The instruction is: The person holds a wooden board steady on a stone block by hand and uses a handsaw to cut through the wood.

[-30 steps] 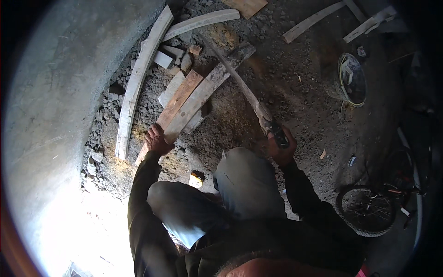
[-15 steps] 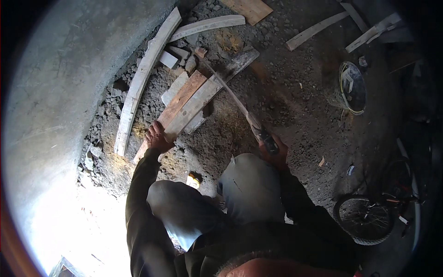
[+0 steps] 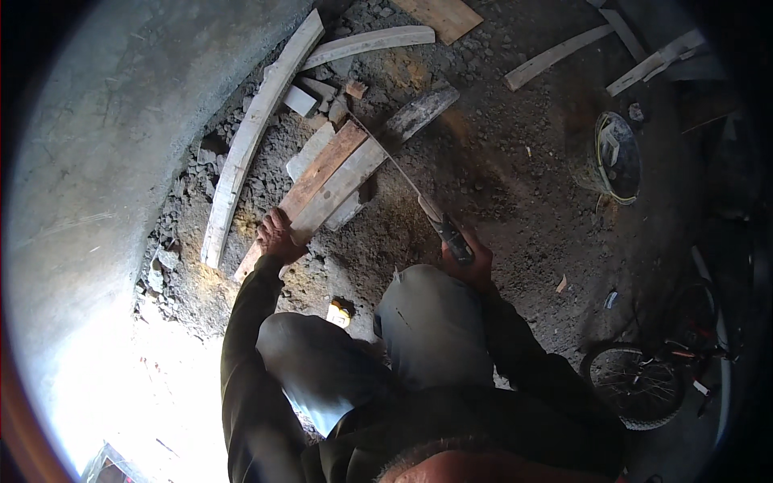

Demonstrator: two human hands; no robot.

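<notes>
My left hand [image 3: 279,237] grips the near end of a reddish-brown wooden board [image 3: 324,167], pressing it down beside a longer grey plank [image 3: 342,187]. In my right hand [image 3: 473,262] is the dark handle of a hand saw [image 3: 412,184]. Its thin blade slants up and left across the grey plank to the far end of the reddish board. Whether the teeth are cutting into the wood cannot be made out. A small reddish wood offcut [image 3: 356,88] lies just beyond that end. Flat pale slabs [image 3: 310,153] show under the boards.
Long pale timbers [image 3: 259,137] lie along the concrete wall [image 3: 121,113] at the left. A bucket [image 3: 604,161] with something pale in it stands at the right, and a bicycle wheel [image 3: 636,382] at lower right. A yellow-and-white object [image 3: 339,314] sits near my knees. Rubble covers the ground.
My right hand has shifted left with the saw, and the blade's far end now shows at the reddish board's end instead of reaching past it. My left hand stays on the board.
</notes>
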